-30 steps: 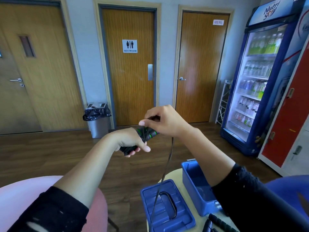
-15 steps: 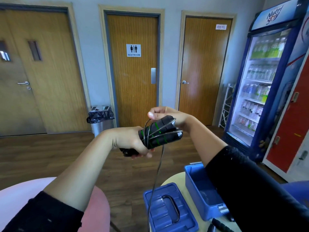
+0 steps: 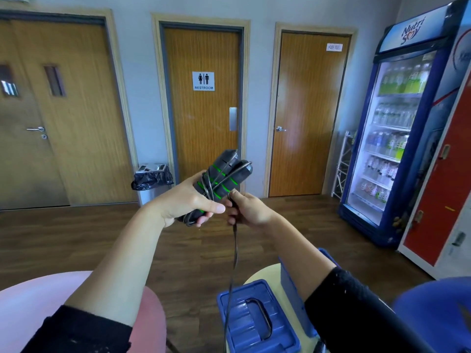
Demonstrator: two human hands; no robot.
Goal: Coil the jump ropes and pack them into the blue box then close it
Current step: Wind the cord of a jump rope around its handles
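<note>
My left hand [image 3: 190, 201] grips the two black jump rope handles with green rings [image 3: 224, 175], held together and tilted up to the right, with a few turns of thin black cord around them. Just below the handles, my right hand [image 3: 248, 210] pinches the cord [image 3: 234, 253], which hangs straight down past the blue lid. The blue box [image 3: 293, 294] stands open on the small round table, mostly hidden by my right forearm. Its blue lid with a black handle [image 3: 257, 324] lies in front of it.
A pink chair [image 3: 30, 299] sits at the lower left and a blue chair [image 3: 433, 301] at the lower right. A drinks fridge [image 3: 397, 138] stands along the right wall. A bin with a black bag [image 3: 151, 180] stands by the restroom door.
My right hand has come down from above the handles to below them, carrying the cord around. More turns of cord lie on the handles, which now tilt upward.
</note>
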